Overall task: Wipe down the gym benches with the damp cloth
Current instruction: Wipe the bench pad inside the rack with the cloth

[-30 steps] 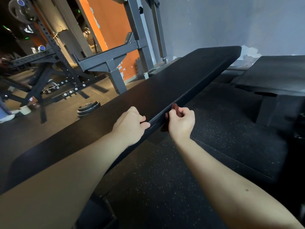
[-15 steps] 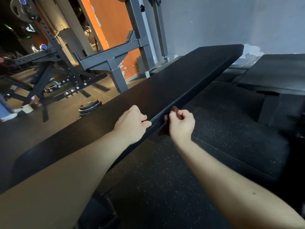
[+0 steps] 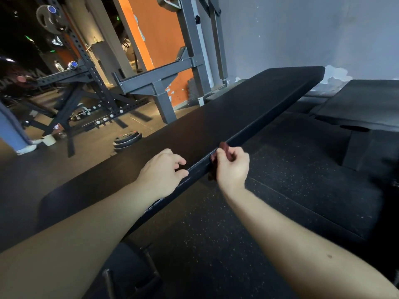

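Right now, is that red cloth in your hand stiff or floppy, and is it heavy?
Probably floppy: the red cloth is bunched up inside the right hand and folds against the bench edge. Likely light too: a few fingers hold it.

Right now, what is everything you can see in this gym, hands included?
bench: one, black, running across the middle
second bench: one, black, at the right
cloth: one, dark red, against the bench's side edge
weight plates: one stack, black, on the floor left of the bench
steel frame: one, grey, behind the bench
rack: one, black with holes, far left
wall: one, grey, at the back
orange panel: one, orange, behind the steel frame
floor: black, speckled, below
left hand: rests on the bench top by its edge
right hand: grips the cloth
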{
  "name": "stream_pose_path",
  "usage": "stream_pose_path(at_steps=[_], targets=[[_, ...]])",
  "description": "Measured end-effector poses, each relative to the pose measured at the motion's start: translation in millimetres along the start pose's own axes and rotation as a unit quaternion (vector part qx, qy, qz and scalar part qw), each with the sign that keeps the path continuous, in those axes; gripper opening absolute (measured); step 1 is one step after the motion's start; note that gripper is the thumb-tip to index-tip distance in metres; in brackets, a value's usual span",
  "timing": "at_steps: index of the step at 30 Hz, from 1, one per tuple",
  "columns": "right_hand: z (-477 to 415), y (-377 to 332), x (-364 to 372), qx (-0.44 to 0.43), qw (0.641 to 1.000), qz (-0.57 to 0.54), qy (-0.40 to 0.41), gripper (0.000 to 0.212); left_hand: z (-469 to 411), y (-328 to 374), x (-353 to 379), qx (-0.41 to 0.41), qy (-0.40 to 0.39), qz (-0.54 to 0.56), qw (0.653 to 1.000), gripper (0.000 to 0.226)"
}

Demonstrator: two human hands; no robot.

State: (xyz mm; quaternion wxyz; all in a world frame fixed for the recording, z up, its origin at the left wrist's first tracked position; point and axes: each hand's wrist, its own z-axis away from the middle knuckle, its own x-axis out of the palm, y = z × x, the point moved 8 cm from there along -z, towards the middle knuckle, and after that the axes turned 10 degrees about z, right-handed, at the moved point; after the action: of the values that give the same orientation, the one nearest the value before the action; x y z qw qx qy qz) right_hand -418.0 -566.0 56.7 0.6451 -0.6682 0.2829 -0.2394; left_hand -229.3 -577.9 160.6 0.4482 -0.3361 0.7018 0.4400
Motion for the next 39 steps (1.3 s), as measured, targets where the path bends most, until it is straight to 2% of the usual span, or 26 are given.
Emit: stream_pose_path(at_steps=[2, 5, 7, 11, 15, 20, 22, 26, 28, 30, 34, 39], targets=[[36, -3, 15, -0.032, 0.998, 0.003, -0.055, 0.015, 12, -10, -5, -0.009, 0.002, -0.001, 1.000, 0.033], [59, -3, 24, -0.062, 0.993, 0.012, -0.095, 0.015, 30, -22, -11, -0.016, 0.015, 0.003, 1.000, 0.032], [44, -7, 16, -0.064, 0.995, 0.026, -0.072, 0.015, 37, -23, -10, -0.008, 0.028, 0.004, 1.000, 0.032], [5, -6, -2, -0.013, 1.000, -0.010, 0.005, 0.016, 41, -19, -9, 0.009, 0.040, 0.010, 0.999, 0.031], [14, -6, -3, -0.012, 1.000, -0.003, 0.006, 0.017, 38, -22, -5, 0.000, 0.042, 0.018, 0.999, 0.030], [69, 7, 27, -0.038, 0.993, 0.029, -0.103, 0.021, 38, -28, -3, 0.002, 0.053, 0.042, 0.998, 0.027], [72, 7, 28, -0.045, 0.991, 0.037, -0.118, 0.020, 37, -28, -4, 0.002, 0.048, 0.048, 0.998, 0.027], [46, -1, 12, -0.019, 0.995, -0.007, -0.097, 0.015, 35, -28, -4, -0.012, 0.039, 0.054, 0.998, 0.028], [23, 7, -4, 0.041, 0.997, -0.054, -0.029, 0.012, 33, -30, -4, -0.022, 0.040, 0.065, 0.997, 0.027], [4, 12, -19, 0.065, 0.995, -0.078, 0.021, 0.012, 32, -34, -2, -0.034, 0.036, 0.078, 0.996, 0.026], [1, 8, -7, 0.017, 0.998, -0.065, -0.006, 0.014, 25, -38, -2, -0.042, 0.013, 0.079, 0.996, 0.026], [2, 8, -3, 0.004, 0.998, -0.057, 0.011, 0.022, 17, -36, -4, -0.058, -0.026, 0.072, 0.995, 0.024]])
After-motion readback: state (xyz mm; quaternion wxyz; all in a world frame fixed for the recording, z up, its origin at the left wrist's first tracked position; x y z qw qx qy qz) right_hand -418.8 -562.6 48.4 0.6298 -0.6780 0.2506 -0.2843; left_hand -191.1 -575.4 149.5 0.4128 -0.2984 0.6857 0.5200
